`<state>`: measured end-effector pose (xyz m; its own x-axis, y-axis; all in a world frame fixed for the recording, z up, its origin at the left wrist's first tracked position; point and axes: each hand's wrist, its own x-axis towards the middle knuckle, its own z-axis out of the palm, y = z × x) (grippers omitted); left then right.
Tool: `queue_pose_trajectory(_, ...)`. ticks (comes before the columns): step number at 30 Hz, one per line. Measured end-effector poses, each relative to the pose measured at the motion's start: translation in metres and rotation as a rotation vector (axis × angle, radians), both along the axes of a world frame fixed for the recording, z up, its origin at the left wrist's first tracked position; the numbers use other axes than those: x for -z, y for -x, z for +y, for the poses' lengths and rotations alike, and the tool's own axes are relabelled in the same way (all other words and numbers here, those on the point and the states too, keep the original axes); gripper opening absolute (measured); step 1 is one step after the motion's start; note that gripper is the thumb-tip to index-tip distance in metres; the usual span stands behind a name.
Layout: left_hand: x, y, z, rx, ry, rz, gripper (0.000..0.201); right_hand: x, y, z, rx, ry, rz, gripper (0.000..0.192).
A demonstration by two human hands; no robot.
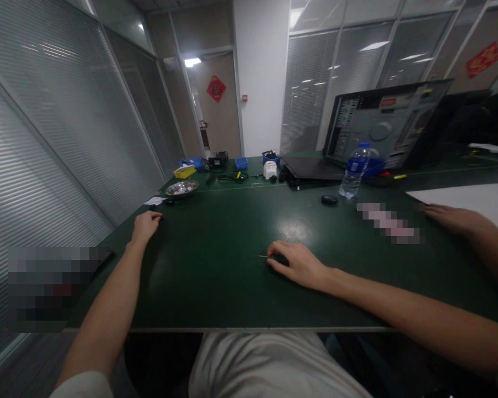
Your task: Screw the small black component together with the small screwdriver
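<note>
My right hand (296, 265) rests on the green table, its fingers curled round a small screwdriver (264, 256). Only the thin metal shaft sticks out to the left; the hand hides most of the dark handle. Farther off, by the table's left edge, my left hand (146, 225) is closed in a pinch. A small dark bit shows at its fingertips, too small to name. Just beyond it lie a small black object (169, 202), a white paper (155, 200) and a shiny metal bowl (182, 189) with small things in it.
Another person's hand (460, 220) lies at the right beside a white sheet (481, 199). A water bottle (354, 171), a black mouse (329, 200), and an open computer case (373, 130) stand right of centre. Cables (232, 177) and a yellow tray (184, 172) sit at the back.
</note>
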<state>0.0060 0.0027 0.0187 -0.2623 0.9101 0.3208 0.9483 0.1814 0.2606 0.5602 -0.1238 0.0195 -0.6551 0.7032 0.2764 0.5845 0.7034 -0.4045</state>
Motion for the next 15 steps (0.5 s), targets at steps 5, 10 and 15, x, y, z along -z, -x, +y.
queue_pose_trajectory(5, 0.005, 0.003, -0.001, 0.039, -0.024, 0.049, 0.035, 0.001, 0.000, 0.000, -0.001, -0.003, 0.001, 0.019)
queue_pose_trajectory(10, 0.010, 0.006, 0.000, 0.051, -0.051, 0.082, 0.037, 0.001, 0.000, 0.000, -0.002, -0.006, 0.002, 0.019)
queue_pose_trajectory(15, 0.013, 0.009, 0.002, 0.030, -0.073, 0.087, 0.036, 0.001, 0.001, 0.000, -0.005, -0.003, 0.005, 0.018)
